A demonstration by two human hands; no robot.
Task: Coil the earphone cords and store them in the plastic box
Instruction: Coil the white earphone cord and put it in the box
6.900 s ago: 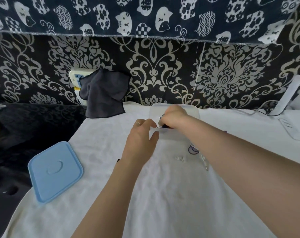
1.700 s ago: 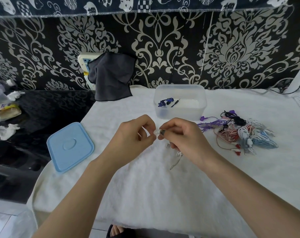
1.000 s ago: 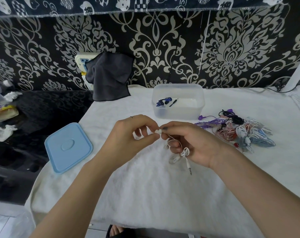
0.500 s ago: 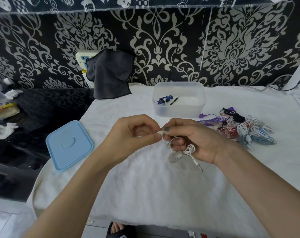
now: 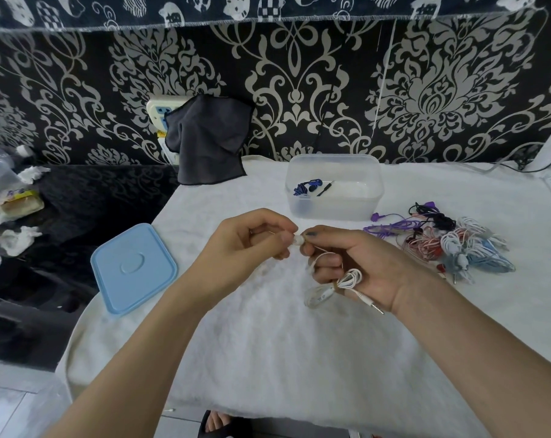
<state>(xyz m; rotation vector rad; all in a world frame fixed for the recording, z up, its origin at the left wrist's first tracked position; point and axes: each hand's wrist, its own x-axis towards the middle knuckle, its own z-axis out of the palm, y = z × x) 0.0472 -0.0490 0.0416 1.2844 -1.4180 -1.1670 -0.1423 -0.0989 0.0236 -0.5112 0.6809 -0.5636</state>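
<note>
Head view — blue lid (image 5: 133, 268) left of hands (image 5: 299, 245)

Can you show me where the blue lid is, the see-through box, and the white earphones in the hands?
blue lid (image 5: 133, 267): head view, middle of its top.
plastic box (image 5: 333, 207): head view, front wall.
white earphones (image 5: 350, 278): head view, coiled cord against the right palm.

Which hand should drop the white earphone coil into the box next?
Right. The right hand already holds the white earphone coil and sits nearer the plastic box; the left hand only pinches the earbud.
</note>
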